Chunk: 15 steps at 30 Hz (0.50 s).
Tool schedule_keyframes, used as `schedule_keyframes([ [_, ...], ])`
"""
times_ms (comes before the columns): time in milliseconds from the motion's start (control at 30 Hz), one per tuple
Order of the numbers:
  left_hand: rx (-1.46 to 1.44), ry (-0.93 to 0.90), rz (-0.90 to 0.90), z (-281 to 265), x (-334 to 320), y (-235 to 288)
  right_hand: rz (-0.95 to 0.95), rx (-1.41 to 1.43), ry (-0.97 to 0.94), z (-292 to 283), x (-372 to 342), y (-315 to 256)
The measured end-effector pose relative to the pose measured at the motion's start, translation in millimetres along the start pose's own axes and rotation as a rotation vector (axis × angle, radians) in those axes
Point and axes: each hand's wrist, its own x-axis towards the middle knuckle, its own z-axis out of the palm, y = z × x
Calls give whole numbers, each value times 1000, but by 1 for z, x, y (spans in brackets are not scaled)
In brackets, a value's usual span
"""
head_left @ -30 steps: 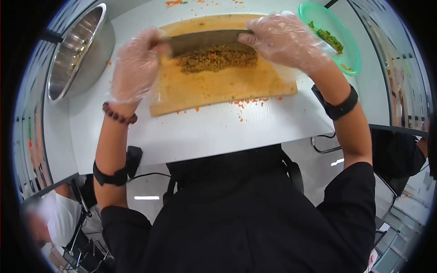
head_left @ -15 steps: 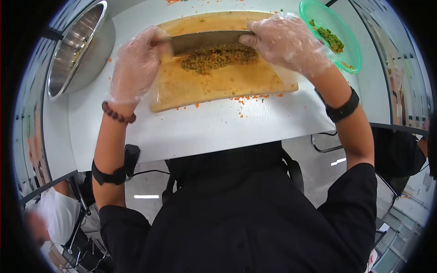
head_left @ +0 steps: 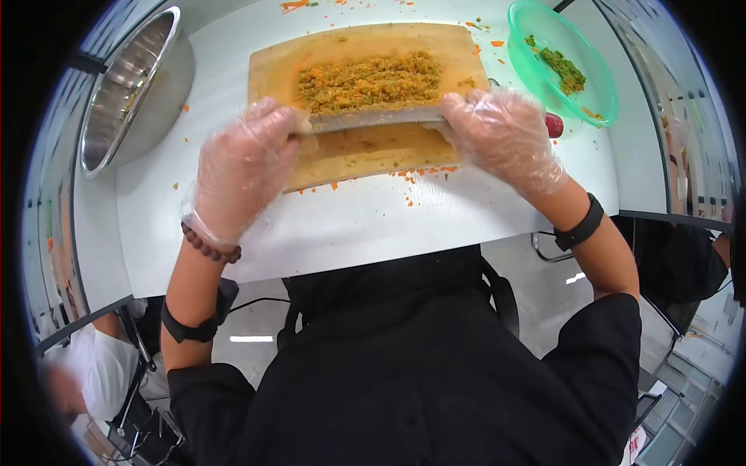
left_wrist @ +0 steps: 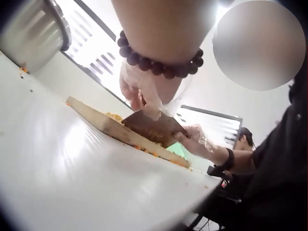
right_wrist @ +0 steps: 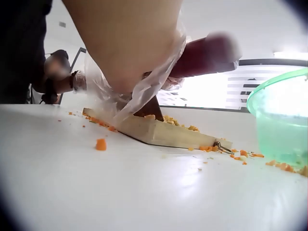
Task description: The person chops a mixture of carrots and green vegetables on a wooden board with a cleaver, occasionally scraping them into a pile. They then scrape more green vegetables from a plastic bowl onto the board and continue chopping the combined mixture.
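Both hands wear clear plastic gloves and hold a wide-bladed cleaver (head_left: 373,119) crosswise over a wooden cutting board (head_left: 350,165). The left hand (head_left: 247,167) pinches the blade's left end. At the other end, the right hand (head_left: 505,136) grips it near the dark red handle (right_wrist: 204,55), which sticks out beyond the glove. Finely chopped orange and green vegetables (head_left: 369,81) form a wide heap on the board, just beyond the blade. In the left wrist view, the blade (left_wrist: 154,127) stands tilted close over the board.
A steel bowl (head_left: 175,93) stands tilted at the left. At the right, a green plastic basin (head_left: 602,81) holds some chopped greens (head_left: 563,70). Orange crumbs (head_left: 408,177) are scattered along the board's front edge and on the white table (head_left: 365,221). Another person (head_left: 109,373) sits at lower left.
The hands have brought the cleaver from the heap's far side to its near side, toward the body. The chopped heap, partly covered before, now shows fully beyond the blade.
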Motion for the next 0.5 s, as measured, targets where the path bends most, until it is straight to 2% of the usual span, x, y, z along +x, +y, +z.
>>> schedule_keyframes([
  [100,-102,70,-3,-4,11,-16,86,73,-131,-22,24,3],
  [200,-217,103,-34,-14,34,-34,72,62,-61,-34,48,17],
  [233,-183,60,-38,-16,41,-38,94,62,-65,-27,54,21],
  [300,-204,114,-76,13,44,-57,98,61,-208,-19,66,19],
  [333,-211,144,-92,19,46,-58,100,58,-275,-17,71,21],
  [433,-302,152,-158,5,47,-44,115,94,-232,-27,73,30],
  [500,-330,162,-156,8,44,-43,134,111,-286,-24,72,28],
])
